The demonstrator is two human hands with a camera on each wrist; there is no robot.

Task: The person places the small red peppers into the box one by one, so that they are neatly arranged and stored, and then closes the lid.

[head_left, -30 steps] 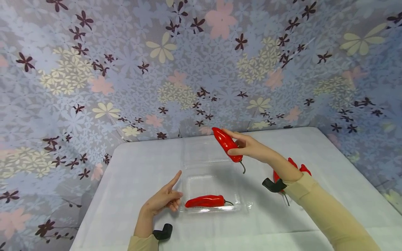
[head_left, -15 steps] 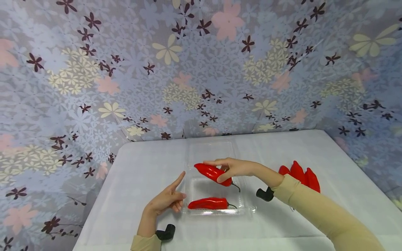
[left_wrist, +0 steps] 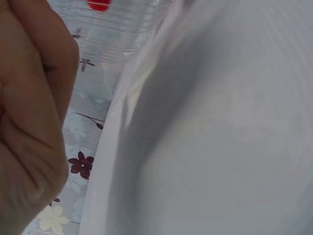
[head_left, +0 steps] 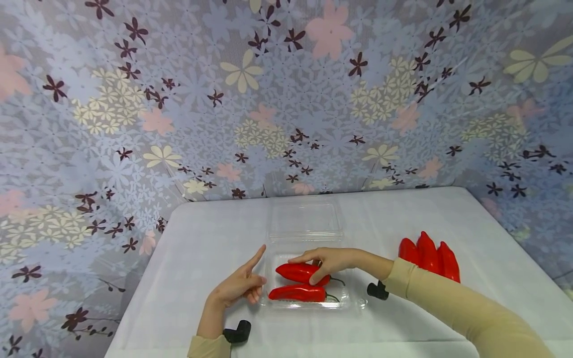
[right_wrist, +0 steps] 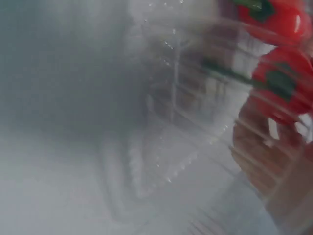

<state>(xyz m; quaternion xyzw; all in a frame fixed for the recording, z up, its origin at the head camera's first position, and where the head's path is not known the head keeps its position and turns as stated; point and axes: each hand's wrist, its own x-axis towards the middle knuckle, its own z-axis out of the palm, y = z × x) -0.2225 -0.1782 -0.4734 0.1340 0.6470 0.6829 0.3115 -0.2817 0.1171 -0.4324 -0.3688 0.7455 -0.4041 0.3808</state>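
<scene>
A clear plastic clamshell box (head_left: 344, 291) lies unfolded on the table, its lid (head_left: 306, 219) laid back toward the wall. Along its near side lies one red pepper (head_left: 297, 293) with a green stem. Just behind that, my right hand (head_left: 333, 261) grips a second red pepper (head_left: 295, 272) low inside the box, thumb on the near side and fingers over the far side. In the right wrist view the held pepper's stem end (right_wrist: 281, 83) shows through the clear plastic. My left hand (head_left: 235, 287) is at the box's left edge, index finger straight, other fingers bent in.
Several red peppers (head_left: 429, 256) lie side by side at the right of the table (head_left: 215, 223). The right sleeve (head_left: 447, 301) passes in front of their lower ends. A flower-patterned cloth wall (head_left: 286, 99) rises behind the table's far edge.
My right hand has carried its pepper down and leftward from above the box into it, beside the first pepper. My left hand has stayed at the box's left edge.
</scene>
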